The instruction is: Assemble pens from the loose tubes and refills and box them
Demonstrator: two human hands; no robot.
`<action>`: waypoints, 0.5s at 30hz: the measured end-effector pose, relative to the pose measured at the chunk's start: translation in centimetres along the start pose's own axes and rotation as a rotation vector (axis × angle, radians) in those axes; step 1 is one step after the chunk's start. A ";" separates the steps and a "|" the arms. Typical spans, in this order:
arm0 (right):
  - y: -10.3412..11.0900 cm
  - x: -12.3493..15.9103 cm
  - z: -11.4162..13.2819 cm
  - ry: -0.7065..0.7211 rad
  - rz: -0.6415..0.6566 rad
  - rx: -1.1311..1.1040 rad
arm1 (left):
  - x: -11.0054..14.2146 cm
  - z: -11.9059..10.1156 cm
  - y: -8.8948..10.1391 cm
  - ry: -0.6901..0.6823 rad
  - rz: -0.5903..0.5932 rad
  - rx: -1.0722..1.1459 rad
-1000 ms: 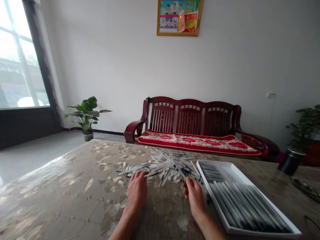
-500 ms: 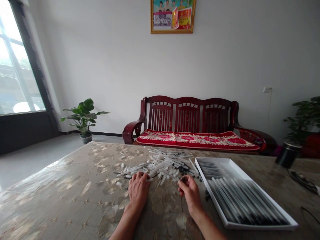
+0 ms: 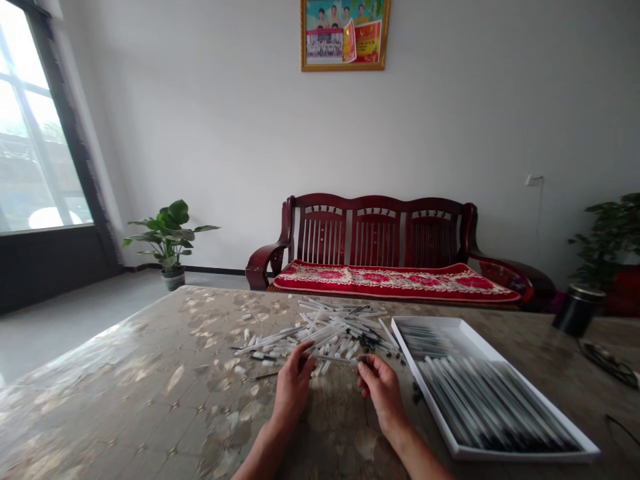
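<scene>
My left hand [image 3: 294, 381] is closed, its fingertips pinching one end of a thin whitish pen barrel [image 3: 336, 359]. The barrel lies nearly level between the two hands and its far end reaches my right fingertips. My right hand [image 3: 382, 387] is closed in a pinch on a small dark pen part [image 3: 361, 360], mostly covered by the fingers. Whether barrel and part are joined, I cannot tell. Just beyond the hands spreads a loose pile of pen parts [image 3: 325, 330]: clear barrels, white caps and dark refills. Small black pieces [image 3: 369, 341] sit at its right side.
A white shallow box [image 3: 434, 403] at the right holds rows of pens with dark ends. Behind it are a black canister [image 3: 577, 310] and a cable [image 3: 607, 363]. A dark refill [image 3: 265, 377] lies left of my left hand. Past the patterned table [image 3: 125, 393] stands a red wooden bench [image 3: 380, 233].
My left hand has left the pile's near edge, moving right toward my right hand, and now holds a pen barrel. My right hand keeps its pinch in about the same place.
</scene>
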State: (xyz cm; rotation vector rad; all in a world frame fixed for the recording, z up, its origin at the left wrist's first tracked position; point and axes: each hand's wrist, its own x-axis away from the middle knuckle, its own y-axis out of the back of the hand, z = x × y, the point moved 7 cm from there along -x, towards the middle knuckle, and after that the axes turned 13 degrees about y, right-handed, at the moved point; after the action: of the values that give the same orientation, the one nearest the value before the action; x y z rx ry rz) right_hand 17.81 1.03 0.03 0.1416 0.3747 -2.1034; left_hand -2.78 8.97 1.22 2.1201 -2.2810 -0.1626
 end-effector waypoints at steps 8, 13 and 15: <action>0.2 -0.1 0.1 0.031 -0.009 0.048 | 0.4 0.6 -1.5 0.286 0.153 0.487; 0.1 0.1 0.4 0.063 0.006 0.057 | 0.2 2.1 -0.8 0.518 0.019 0.838; -0.1 0.2 0.4 0.081 0.021 0.069 | 0.1 2.3 -0.8 0.555 0.004 0.889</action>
State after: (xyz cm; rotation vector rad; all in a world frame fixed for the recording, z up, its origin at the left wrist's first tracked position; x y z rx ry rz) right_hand 17.67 0.82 0.35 0.2714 0.3476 -2.0949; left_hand -2.16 8.98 -1.13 2.0133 -2.1714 1.4800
